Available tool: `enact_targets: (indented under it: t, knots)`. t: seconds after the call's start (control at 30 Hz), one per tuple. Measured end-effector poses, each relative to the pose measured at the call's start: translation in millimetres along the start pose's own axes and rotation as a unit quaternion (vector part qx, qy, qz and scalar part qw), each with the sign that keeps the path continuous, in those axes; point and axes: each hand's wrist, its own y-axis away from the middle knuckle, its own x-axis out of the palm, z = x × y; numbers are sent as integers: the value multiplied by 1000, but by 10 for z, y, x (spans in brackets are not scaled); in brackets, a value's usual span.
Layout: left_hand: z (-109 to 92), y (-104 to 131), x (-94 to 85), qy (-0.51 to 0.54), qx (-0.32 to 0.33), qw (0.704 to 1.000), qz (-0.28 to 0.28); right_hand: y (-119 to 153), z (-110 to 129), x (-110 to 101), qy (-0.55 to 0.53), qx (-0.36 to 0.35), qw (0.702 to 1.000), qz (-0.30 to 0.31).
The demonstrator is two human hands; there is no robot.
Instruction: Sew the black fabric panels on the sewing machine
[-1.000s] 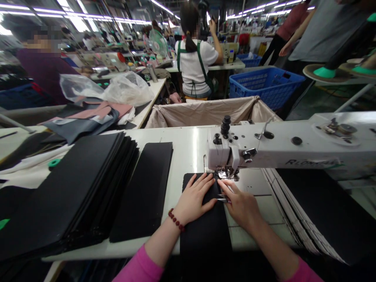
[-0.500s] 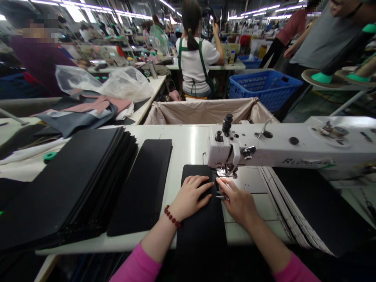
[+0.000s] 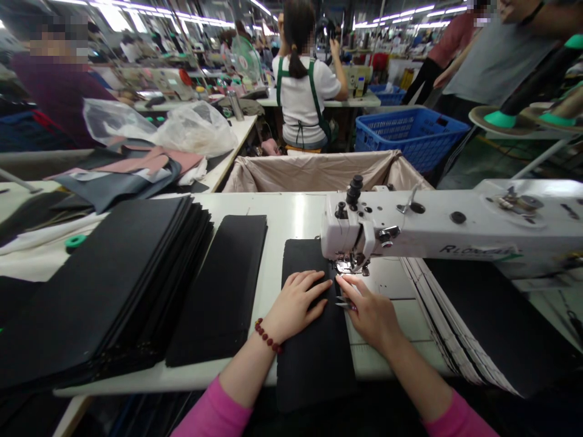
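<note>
Panel (image 3: 314,358), black and flat, lies on the white table (image 3: 296,209) right under the fingers I'm watching; far end runs past the left fingertips, beside the sewing machine's (image 3: 423,224) head, near end pokes out over the table's front edge. Left hand (image 3: 298,306) is palm down on it, fingers loosely spread, gripping nothing. Right hand (image 3: 371,315) sits at the panel's right edge, fingertips just short of the presser foot (image 3: 350,267); thumb and fingers are closed around small snips (image 3: 345,304), blades pointing left over the panel. Whether the blades touch it, I can't tell. Both forearms come in from the bottom of my view, angled inward, pink sleeves (image 3: 218,406) below the wrists, bead bracelet (image 3: 268,337) on the left one. Containers: beige cloth-lined bin (image 3: 314,162) behind the table, its floor hidden from me; blue basket (image 3: 392,136) beyond it to the right, open-topped, contents I can't make out. Left of the panel I've got a slim black stack (image 3: 223,285), then a taller black stack (image 3: 113,273); right, past the machine's head, black pieces with pale edges (image 3: 487,315).
</note>
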Motion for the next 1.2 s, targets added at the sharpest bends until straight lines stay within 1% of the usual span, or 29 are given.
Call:
enact_targets:
  t: [0.13,0.43,1.0,1.2]
  knots:
    - [7,2,2,-7,-2,1000,3,3,-4,-3,-1,-3,1000,2]
    - [17,-1,6,-6,0,1000,-12,4,-9,2,1,-4,1000,-1]
    - [58,3,19,-12,-6,1000,11,0,-13,5,-12,-3,1000,1]
    - [62,9,45,-5,-5,1000,-4,5,-39,43,-13,0,1000,2]
